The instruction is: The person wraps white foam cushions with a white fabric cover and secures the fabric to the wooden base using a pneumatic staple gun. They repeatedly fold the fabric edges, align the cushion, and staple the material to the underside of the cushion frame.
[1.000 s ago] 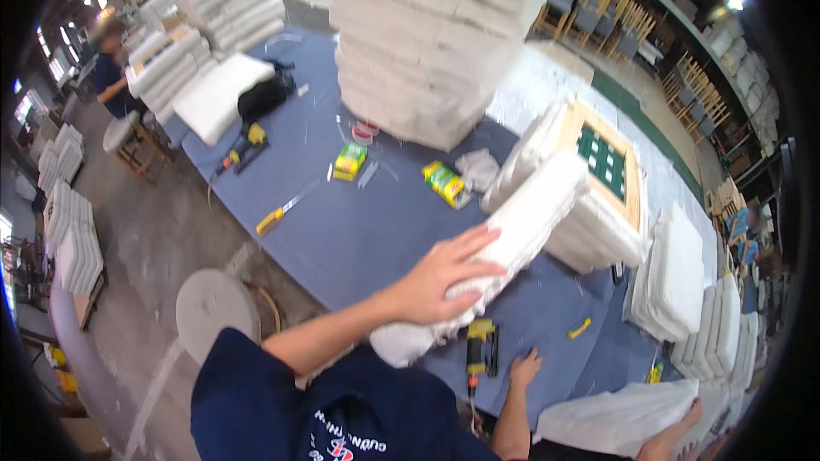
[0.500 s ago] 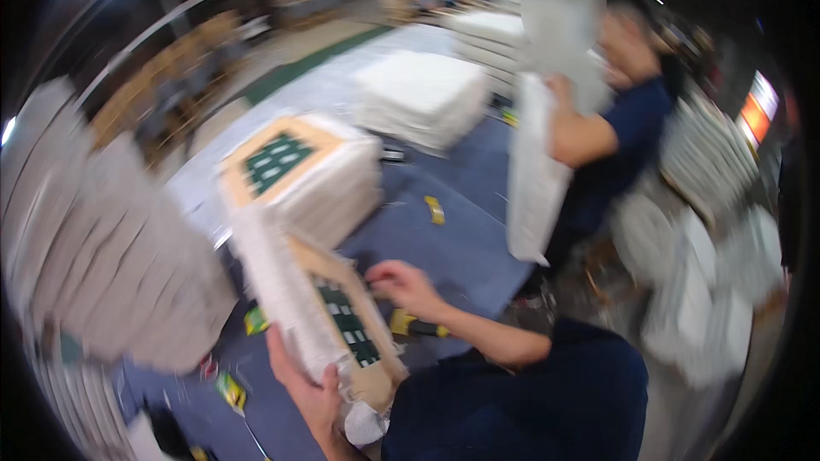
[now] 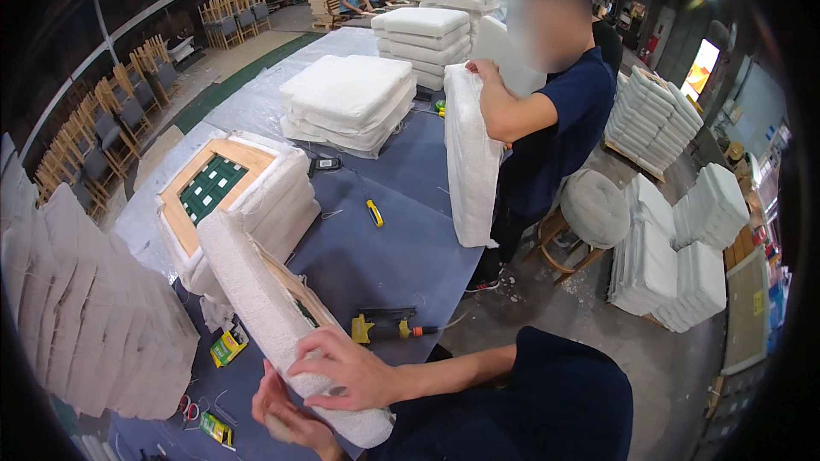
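A white fleecy seat cushion [image 3: 263, 297] stands on edge, tilted, in front of me. Part of its wooden frame shows along its right side. My right hand [image 3: 348, 369] grips its near end from above, fingers spread over the fabric and thumb pressing in. Below the near left edge, my left hand [image 3: 292, 417] holds the same end, its palm side partly hidden. Right of the cushion lies a yellow and black staple gun [image 3: 365, 329] with a hose. Just beyond the cushion's far end is a stack of padded seats [image 3: 278, 196], its top seat showing wood and green webbing.
A co-worker [image 3: 555, 111] across the table holds another white cushion [image 3: 472, 162] upright. The blue table [image 3: 376, 260] carries a yellow knife [image 3: 374, 213], yellow packets [image 3: 226, 347], red scissors [image 3: 189, 411] and more cushion stacks [image 3: 348, 94]. Fabric pieces [image 3: 94, 307] pile up at left.
My right hand has come from beside the webbing onto the cushion's near end. The cushion has turned, so its webbed underside mostly faces away. The view has swung right.
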The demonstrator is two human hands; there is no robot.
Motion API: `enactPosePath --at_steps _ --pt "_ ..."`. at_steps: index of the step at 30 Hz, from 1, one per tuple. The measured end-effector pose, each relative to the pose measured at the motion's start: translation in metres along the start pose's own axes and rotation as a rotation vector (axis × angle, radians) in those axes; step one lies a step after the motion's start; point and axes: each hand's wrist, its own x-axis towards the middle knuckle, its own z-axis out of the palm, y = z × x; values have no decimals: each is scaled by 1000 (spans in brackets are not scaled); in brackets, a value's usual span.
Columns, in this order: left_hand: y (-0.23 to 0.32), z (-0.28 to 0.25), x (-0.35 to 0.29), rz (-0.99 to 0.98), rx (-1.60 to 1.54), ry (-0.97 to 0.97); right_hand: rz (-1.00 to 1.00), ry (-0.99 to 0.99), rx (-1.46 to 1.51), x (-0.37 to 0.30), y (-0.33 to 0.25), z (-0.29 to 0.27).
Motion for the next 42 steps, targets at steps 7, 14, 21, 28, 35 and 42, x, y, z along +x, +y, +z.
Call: enactPosePath --at_steps 7,14,21,28,35,42 --pt "-25 -56 -37 -223 111 -56 740 -367 79 -48 16 -11" --pt "19 -33 8 -322 275 -386 578 -450 166 -52 35 -3" --pt "21 -18 53 -338 351 -424 557 -514 -40 -10 32 -3" --pt "7 -69 78 -554 122 -733 435 -501 283 -35 66 15" --pt "25 -60 82 -482 274 -724 578 -496 410 -56 79 39" --pt "6 -48 29 -337 227 -175 696 -404 287 -38 60 38"
